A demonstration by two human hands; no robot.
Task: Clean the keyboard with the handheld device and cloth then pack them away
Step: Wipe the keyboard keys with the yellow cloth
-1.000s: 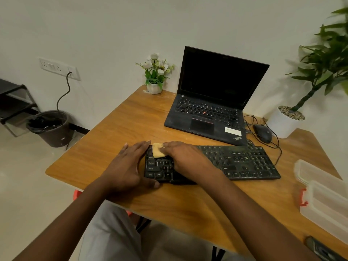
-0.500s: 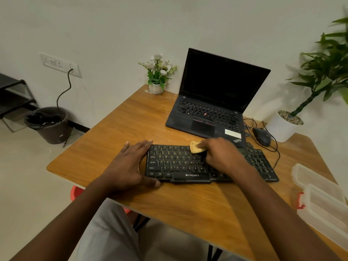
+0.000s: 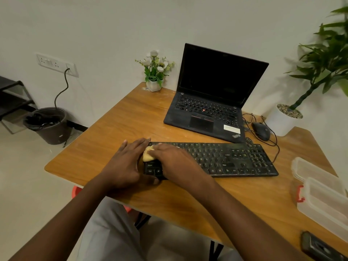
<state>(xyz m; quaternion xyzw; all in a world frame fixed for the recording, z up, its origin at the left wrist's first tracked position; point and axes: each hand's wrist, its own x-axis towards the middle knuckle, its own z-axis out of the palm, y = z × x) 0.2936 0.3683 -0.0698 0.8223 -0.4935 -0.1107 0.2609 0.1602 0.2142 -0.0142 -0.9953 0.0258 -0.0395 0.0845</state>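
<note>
While the black keyboard [image 3: 226, 159] lies flat on the table [image 3: 131, 119], its left end is braced by the left hand [image 3: 126, 162] — fingers straight, nothing held. On the leftmost keys the yellow cloth [image 3: 147, 156] is gripped and pressed down by the right hand [image 3: 177, 162], fingers bent over it — and a dark handheld device [image 3: 318, 248] is seen at the near right corner, just beside a clear box [image 3: 323, 194].

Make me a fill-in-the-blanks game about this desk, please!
The right hand presses a yellow ____ onto the keyboard. The left hand rests at the keyboard's ____ end. The mouse lies to the ____ of the laptop.
Missing words: cloth; left; right.
</note>
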